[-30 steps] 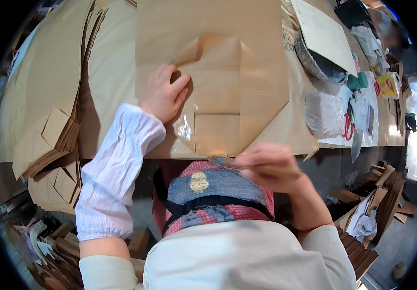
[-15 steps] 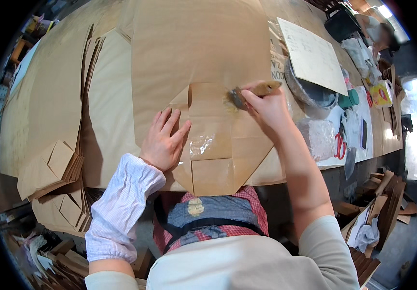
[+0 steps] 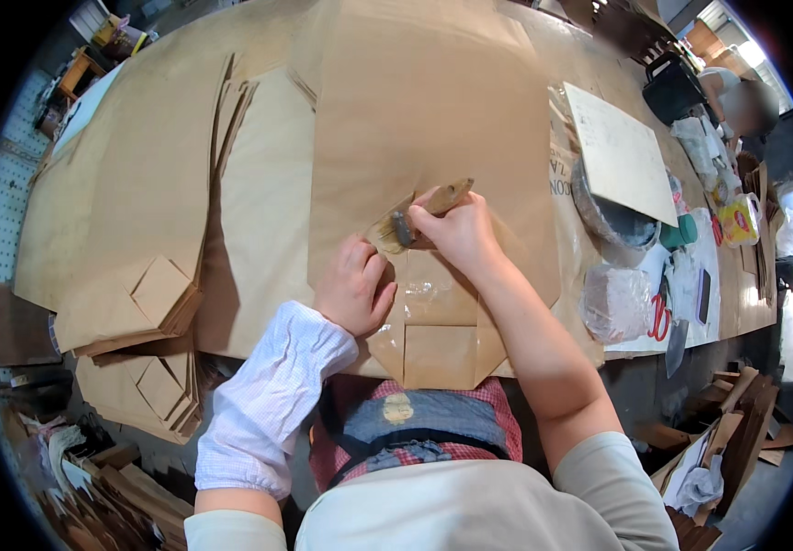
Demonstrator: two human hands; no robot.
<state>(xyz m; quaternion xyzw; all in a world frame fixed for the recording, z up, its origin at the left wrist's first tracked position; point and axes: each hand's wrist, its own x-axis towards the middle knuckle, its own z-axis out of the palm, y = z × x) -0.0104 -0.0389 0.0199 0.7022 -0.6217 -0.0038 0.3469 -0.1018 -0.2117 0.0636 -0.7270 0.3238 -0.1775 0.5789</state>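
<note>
A large brown paper bag (image 3: 433,101) lies flat on the table before me, its folded bottom (image 3: 441,356) at the near edge. Wet, shiny streaks show on the folded part. My right hand (image 3: 456,230) grips a paste brush (image 3: 453,195) by its pale handle. The bristles press on the paper near the upper left of the fold, close to my left fingertips. My left hand (image 3: 353,286) rests on the bag's left side, fingers bent and thumb apart. Its fingertips are partly hidden, and I see nothing held in it.
Stacked brown paper bags (image 3: 130,303) lie at the left. On the right, a white board (image 3: 622,151) partly covers a round basin (image 3: 603,216). Nearby are a clear plastic-wrapped bundle (image 3: 615,303), red-handled scissors (image 3: 660,317), a knife (image 3: 677,347) and a phone (image 3: 702,296). Another person (image 3: 747,106) is at far right.
My right hand has swept the brush leftward across the fold, toward my left hand. The left fingers, spread out before, are now more bent. My view has shifted somewhat.
</note>
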